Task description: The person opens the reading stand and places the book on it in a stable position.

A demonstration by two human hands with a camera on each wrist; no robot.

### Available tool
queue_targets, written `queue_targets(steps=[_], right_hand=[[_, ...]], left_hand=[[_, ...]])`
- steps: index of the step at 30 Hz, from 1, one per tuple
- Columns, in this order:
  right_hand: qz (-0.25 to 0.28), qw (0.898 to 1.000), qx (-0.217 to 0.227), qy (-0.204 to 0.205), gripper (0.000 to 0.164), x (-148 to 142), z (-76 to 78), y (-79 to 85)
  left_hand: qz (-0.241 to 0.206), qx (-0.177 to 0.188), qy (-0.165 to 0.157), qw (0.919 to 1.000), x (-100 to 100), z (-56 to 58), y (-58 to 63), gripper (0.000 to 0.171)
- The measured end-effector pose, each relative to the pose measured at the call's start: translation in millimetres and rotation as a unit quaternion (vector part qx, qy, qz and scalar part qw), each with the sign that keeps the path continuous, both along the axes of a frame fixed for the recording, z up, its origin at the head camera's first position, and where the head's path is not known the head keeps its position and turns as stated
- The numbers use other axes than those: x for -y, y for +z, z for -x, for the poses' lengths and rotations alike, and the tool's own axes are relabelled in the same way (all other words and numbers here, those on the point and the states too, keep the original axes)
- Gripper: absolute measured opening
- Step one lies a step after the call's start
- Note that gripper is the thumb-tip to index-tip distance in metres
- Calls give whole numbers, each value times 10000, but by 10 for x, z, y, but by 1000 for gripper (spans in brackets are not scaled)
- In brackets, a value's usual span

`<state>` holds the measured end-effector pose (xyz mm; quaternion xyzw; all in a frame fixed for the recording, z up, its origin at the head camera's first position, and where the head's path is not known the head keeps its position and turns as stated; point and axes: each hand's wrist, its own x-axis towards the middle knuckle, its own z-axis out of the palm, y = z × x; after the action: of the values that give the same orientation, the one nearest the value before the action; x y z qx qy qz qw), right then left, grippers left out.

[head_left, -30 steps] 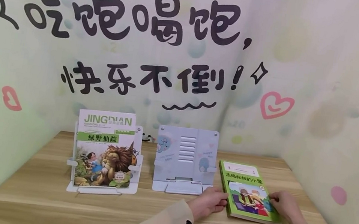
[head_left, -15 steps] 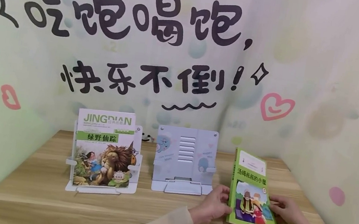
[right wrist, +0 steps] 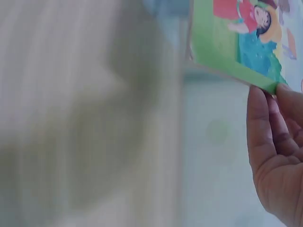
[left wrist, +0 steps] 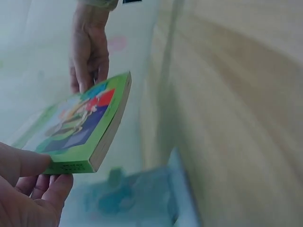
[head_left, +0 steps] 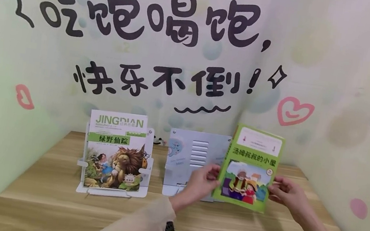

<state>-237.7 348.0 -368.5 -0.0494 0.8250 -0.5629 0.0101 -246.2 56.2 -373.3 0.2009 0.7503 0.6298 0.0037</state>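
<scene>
A green-bordered book [head_left: 251, 169] with a picture of two figures on its cover is held up above the table, its top leaning a little to the right. My left hand [head_left: 199, 185] grips its spine edge, with the thumb on the cover in the left wrist view. On the opposite edge my right hand [head_left: 288, 193] pinches the book between thumb and fingers. Just behind and left of the book stands a light blue metal book stand [head_left: 183, 158], its right part covered by the book and its lower front by my left hand.
To the left, a white-covered book [head_left: 115, 153] with a lion and a girl stands on a second book stand [head_left: 147, 165]. Both stands are on the wood-grain table [head_left: 53, 207]. A printed cloth wall [head_left: 165, 50] rises behind the table.
The green book has gone from lying on the table to raised and upright, shifted up and left toward the light blue stand. Both hands moved with it; the view turned slightly left.
</scene>
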Motion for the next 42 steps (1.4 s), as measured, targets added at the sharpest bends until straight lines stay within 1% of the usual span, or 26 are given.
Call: queue_targets(steps=[3, 7, 10, 12, 16, 20, 25, 27, 32, 37, 42], right_hand=[[-32, 9996, -282, -38, 48, 278, 107, 152], [-151, 9977, -649, -75, 42, 633, 296, 284], [-223, 9963, -829, -60, 37, 860, 441, 338], [-246, 9958, -877, -17, 35, 984, 530, 351], [-292, 9946, -992, -28, 32, 1136, 689, 348], [-345, 9936, -1078, -43, 28, 1208, 788, 279], [-474, 9924, -1127, -111, 26, 1238, 846, 180], [-494, 9922, -1135, -143, 25, 1246, 868, 154], [-574, 9916, -1139, -194, 26, 1255, 888, 117], [-629, 9902, -1223, -237, 25, 1273, 910, 150], [-780, 9884, -1270, -296, 25, 1275, 934, 185]], left_hand=[[193, -68, 305, 9993, 262, 131, 148, 37], [438, -337, 608, 9966, 586, 325, 256, 46], [521, -533, 796, 9940, 776, 461, 279, 45], [563, -575, 974, 9920, 878, 528, 278, 41], [710, -675, 1285, 9869, 996, 631, 252, 35], [831, -816, 1402, 9833, 1061, 681, 163, 32], [1001, -1063, 1356, 9799, 1096, 707, 76, 31], [1022, -1096, 1338, 9796, 1104, 716, 67, 30], [1012, -1027, 1346, 9804, 1109, 741, 51, 31], [883, -924, 1345, 9826, 1113, 762, 77, 31], [921, -922, 1398, 9816, 1107, 775, 89, 30]])
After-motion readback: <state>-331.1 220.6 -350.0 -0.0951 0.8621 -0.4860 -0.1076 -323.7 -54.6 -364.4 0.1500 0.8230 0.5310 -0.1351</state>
